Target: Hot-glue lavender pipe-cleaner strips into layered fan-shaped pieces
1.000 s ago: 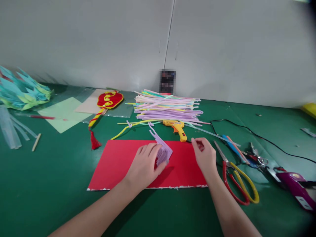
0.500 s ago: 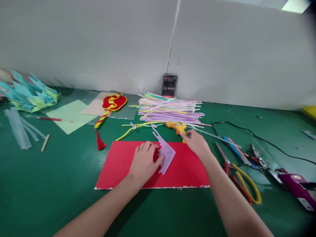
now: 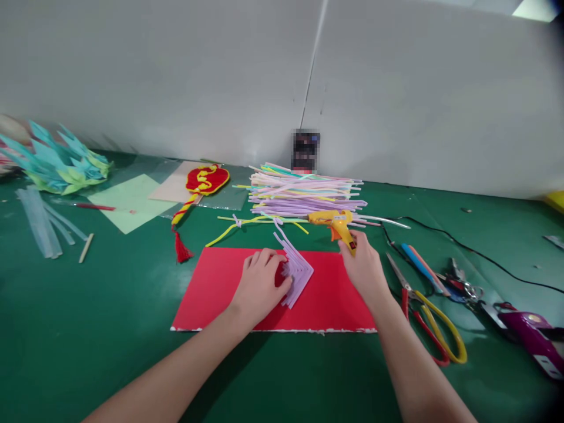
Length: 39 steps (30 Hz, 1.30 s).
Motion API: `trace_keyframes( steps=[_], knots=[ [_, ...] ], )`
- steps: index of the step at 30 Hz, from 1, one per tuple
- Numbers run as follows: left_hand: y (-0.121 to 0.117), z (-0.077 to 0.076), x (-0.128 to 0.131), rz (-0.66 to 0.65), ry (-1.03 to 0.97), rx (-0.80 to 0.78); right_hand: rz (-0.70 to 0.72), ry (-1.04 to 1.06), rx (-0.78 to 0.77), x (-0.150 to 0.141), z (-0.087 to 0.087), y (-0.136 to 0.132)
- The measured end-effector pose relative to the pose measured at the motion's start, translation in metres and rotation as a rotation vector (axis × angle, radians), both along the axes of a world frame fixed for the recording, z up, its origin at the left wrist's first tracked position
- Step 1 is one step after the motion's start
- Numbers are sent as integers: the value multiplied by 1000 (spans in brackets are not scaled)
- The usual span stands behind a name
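Note:
My right hand point(image 3: 362, 257) is wrapped round the handle of a yellow glue gun point(image 3: 331, 220), its nozzle pointing left above the loose pipe cleaners. A clear glue stick sticks out behind the gun to the right. On a red board point(image 3: 215, 288) lies a folded piece of lilac pipe cleaners point(image 3: 302, 273), nested in V-shaped rows with the point to the right. My left hand point(image 3: 262, 279) grips its left side, fingers curled and thumb against it. Something dark red shows between thumb and fingers; that part is mostly hidden.
Behind the board lies a pile of pastel pipe cleaners point(image 3: 304, 194). A red and yellow tasselled ornament point(image 3: 207, 179) and green paper point(image 3: 127, 211) are on the left. At right lie red-and-yellow-handled scissors point(image 3: 434, 323), a black cord point(image 3: 467, 245) and a purple-handled tool point(image 3: 524, 329).
My right hand has taken up the glue gun and moved it slightly right and nearer, off the table. The left hand stays on the lilac piece. The view has shifted a little.

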<state>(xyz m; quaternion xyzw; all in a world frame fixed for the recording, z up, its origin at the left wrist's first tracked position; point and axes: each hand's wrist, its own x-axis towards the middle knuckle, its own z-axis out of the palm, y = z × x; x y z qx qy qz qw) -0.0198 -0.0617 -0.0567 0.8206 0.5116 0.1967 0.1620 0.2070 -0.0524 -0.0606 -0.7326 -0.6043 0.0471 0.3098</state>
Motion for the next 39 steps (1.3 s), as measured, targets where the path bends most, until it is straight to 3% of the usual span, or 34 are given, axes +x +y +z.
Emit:
trace_keyframes(
  steps=[8,16,19,23,27,32,36,39],
  knots=[
    [1,0,-2,-28,-55,-18,-90,4,231,-5,9,-14],
    [3,-5,-1,1,-103,-40,-220,-26,396,-7,31,-12],
    [4,-2,-3,2,-187,-56,-185,27,386,-3,37,-7],
    [5,16,4,1,-371,-110,-130,106,359,-2,36,-7],
    [8,34,29,-71,-468,-361,-82,160,324,-6,31,-13],
    [11,37,58,-230,-517,-568,-89,154,325,-5,33,-18],
    [8,41,50,-240,-684,-691,-81,122,322,6,33,-20],
    [4,49,30,-215,-755,-649,-99,95,278,15,29,-20]
  ],
)
